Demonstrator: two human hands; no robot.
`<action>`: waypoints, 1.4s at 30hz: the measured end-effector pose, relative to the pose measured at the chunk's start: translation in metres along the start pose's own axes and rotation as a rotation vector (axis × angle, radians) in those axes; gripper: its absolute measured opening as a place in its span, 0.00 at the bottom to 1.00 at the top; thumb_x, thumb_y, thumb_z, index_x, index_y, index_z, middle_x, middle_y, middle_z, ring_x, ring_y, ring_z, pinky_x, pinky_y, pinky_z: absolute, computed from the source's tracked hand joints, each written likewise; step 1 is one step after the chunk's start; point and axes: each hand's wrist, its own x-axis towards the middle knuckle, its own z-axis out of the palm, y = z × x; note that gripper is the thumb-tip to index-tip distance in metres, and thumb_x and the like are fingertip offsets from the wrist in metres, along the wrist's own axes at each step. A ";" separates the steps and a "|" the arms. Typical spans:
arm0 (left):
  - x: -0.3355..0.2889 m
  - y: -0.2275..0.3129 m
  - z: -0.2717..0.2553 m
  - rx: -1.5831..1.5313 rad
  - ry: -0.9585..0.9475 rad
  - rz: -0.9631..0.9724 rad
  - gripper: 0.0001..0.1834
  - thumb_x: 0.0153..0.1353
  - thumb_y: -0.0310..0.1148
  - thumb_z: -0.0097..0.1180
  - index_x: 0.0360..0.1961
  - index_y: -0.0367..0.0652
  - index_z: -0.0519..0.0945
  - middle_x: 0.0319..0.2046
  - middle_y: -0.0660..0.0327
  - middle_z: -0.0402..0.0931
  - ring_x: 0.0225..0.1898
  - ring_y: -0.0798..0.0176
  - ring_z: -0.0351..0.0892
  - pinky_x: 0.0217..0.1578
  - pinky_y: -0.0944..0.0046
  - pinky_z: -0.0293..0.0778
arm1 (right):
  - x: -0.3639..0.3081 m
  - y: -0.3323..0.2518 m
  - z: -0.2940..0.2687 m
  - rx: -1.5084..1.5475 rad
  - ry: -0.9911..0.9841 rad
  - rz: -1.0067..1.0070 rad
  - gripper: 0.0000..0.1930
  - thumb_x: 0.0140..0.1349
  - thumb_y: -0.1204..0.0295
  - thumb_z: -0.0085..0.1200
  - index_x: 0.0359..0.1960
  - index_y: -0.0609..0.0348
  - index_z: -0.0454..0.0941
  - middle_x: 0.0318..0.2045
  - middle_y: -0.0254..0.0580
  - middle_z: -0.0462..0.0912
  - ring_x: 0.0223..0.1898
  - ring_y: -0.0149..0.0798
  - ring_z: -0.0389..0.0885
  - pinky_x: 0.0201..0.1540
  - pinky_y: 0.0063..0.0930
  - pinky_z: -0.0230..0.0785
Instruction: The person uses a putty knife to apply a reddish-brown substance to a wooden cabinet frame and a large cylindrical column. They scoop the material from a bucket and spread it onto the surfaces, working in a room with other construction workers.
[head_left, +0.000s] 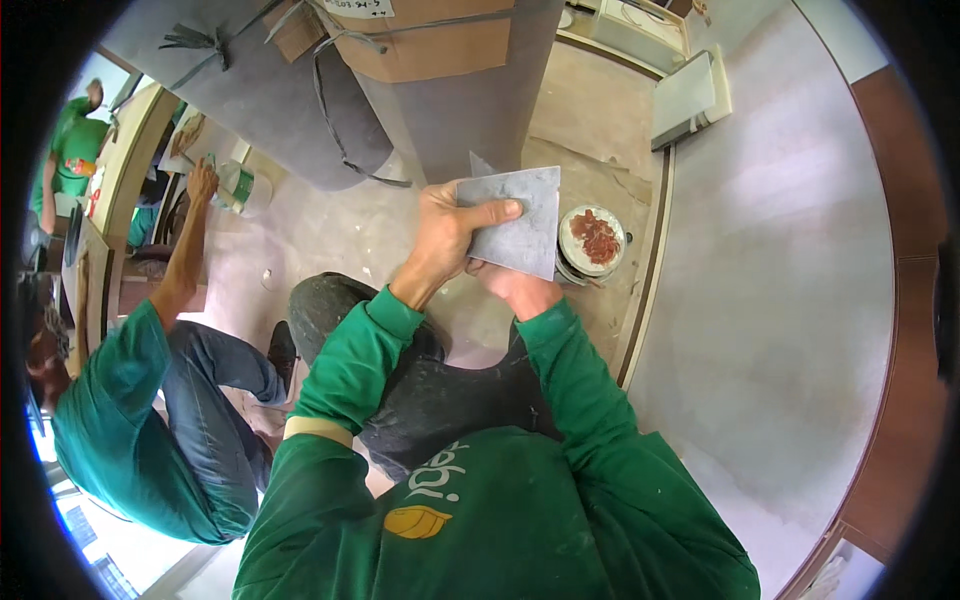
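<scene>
My left hand [445,235] grips a flat, grey, nearly square sheet [520,235], thumb laid across its face and fingers behind. The sheet has darker smudges on it. Under its lower edge is my right hand [517,287], curled, with most of its fingers hidden by the sheet; what it holds there I cannot make out. A thin grey pointed corner [481,163] sticks out above the sheet's top edge. Just right of the sheet, a round tin [580,272] stands on the floor, with reddish-brown paste [597,238] on its white round top.
Ahead stands a tall wrapped piece [450,120] with cardboard and dark straps. A wide pale panel [770,270] is on the right, with a white box-like piece [690,100] at its far end. A co-worker [140,420] sits close on my left, arm stretched toward a white bucket [245,190].
</scene>
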 end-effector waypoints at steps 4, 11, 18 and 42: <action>0.002 0.025 -0.010 -0.278 0.053 0.038 0.12 0.54 0.25 0.62 0.39 0.32 0.78 0.33 0.54 0.81 0.26 0.62 0.80 0.28 0.63 0.77 | 0.029 0.004 -0.027 -0.111 -0.065 -0.083 0.16 0.64 0.49 0.49 0.35 0.46 0.71 0.20 0.28 0.70 0.16 0.26 0.64 0.18 0.22 0.53; 0.004 0.009 -0.009 -0.409 -0.023 -0.320 0.15 0.60 0.33 0.58 0.42 0.32 0.76 0.33 0.55 0.80 0.33 0.61 0.81 0.35 0.62 0.76 | 0.019 -0.014 -0.011 -0.239 -0.086 -0.292 0.22 0.66 0.45 0.47 0.31 0.51 0.72 0.16 0.26 0.65 0.13 0.23 0.58 0.16 0.20 0.50; 0.017 0.004 -0.027 -0.354 0.174 -0.306 0.13 0.56 0.28 0.62 0.40 0.32 0.77 0.35 0.54 0.79 0.35 0.59 0.80 0.39 0.61 0.75 | -0.004 -0.024 -0.044 -0.222 -0.258 -0.072 0.18 0.68 0.52 0.47 0.31 0.54 0.74 0.18 0.30 0.69 0.16 0.26 0.65 0.18 0.23 0.56; 0.025 0.029 -0.025 -0.319 0.317 0.138 0.17 0.58 0.26 0.62 0.48 0.31 0.80 0.36 0.57 0.82 0.35 0.67 0.81 0.38 0.66 0.77 | -0.035 -0.043 -0.013 -0.412 0.185 -0.594 0.20 0.64 0.59 0.55 0.52 0.60 0.75 0.47 0.40 0.78 0.46 0.35 0.77 0.48 0.30 0.70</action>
